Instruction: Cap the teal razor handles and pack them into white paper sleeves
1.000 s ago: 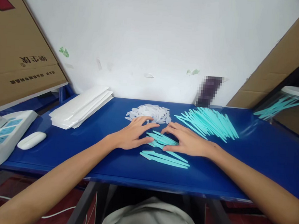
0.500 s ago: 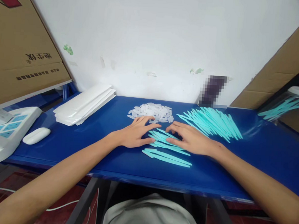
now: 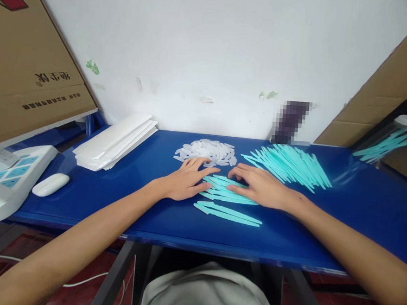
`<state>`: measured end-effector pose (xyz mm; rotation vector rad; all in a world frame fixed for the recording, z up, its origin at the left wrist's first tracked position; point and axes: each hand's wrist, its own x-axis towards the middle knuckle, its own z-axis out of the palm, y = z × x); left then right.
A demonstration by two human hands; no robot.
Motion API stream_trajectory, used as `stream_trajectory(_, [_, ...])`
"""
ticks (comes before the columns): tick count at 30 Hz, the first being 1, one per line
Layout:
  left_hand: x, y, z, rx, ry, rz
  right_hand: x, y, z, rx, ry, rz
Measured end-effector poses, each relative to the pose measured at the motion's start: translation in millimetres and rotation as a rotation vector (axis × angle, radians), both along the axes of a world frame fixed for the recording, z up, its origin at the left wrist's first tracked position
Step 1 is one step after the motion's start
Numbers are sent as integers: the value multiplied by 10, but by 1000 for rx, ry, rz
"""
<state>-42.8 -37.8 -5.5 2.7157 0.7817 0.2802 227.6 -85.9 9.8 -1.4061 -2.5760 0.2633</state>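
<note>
On blue table [image 3: 115, 211], teal sticks [image 3: 222, 193] lie bunched between left hand [image 3: 183, 182], fingers spread, thumb at ends, and right hand [image 3: 262, 187], half-curled over them, thumb and fingers apart. Step looks like squaring sticks; next move calls for light, even pressure.

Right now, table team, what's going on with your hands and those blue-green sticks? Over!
Left hand open, right hand bent but open. Both at the turquoise sticks. White pile close beyond left hand, maybe in the way.
</note>
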Motion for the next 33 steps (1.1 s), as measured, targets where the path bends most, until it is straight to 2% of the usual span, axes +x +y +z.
stream_trajectory(6, [-5, 13, -9, -8, -22, -7, 1, -5, -52, -19, 21, -18])
stream_trajectory(19, [-12, 13, 19, 18, -26, -42, -8, -50, 6, -57, -54, 10])
stream_trajectory(33, [-15, 31, -13, 19, -13, -26, -81, -64, 3, -46, -57, -61])
